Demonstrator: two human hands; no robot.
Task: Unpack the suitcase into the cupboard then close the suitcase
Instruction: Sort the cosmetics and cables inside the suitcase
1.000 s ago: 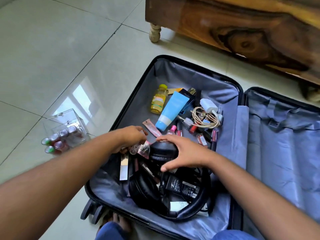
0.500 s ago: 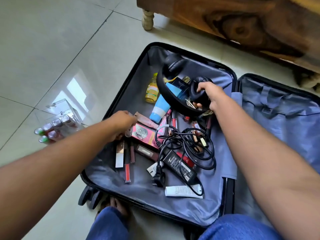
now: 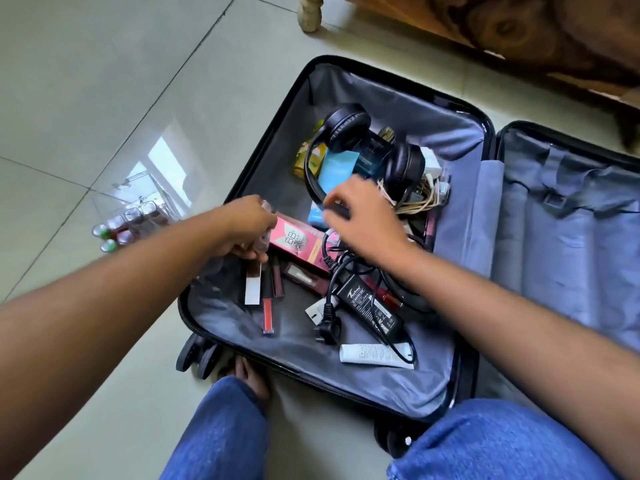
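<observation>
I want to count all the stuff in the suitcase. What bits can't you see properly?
Head view:
- Right hand: motion-blurred; whether its fingers hold anything is unclear.
- Small clear item in left hand: mostly covered by the fingers.
- Yellow bottle and light blue tube: partly under the black headphones.
- Wooden furniture: cut off by the top edge.

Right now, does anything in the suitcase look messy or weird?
Yes. The black headphones lie on top of the bottles and tubes at the far end of the suitcase, not flat on the lining. The charger cable snakes loose over the makeup. Nothing looks spilled or broken.
</observation>
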